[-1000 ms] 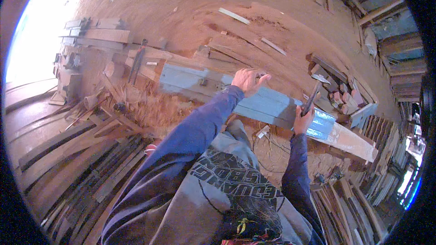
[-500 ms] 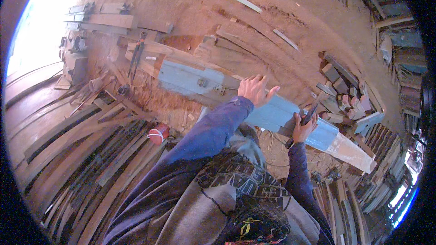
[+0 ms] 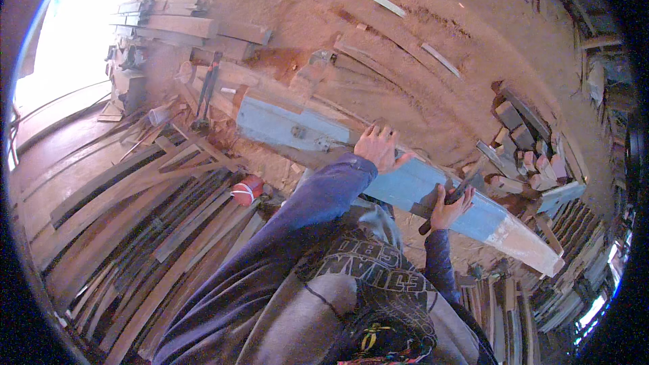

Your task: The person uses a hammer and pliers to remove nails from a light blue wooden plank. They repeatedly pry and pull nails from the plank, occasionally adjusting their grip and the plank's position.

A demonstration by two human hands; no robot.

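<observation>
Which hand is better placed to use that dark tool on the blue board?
Probably the right hand: it holds the dark tool over the blue board. The left hand rests at the board, away from the tool.

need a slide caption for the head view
Left hand at a part-blue board, right hand holding a dark tool, timber lying around.

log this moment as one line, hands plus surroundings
left hand: on blue-topped board | right hand: gripping hammer over board | nearby: red container, long wood strips at left
</observation>
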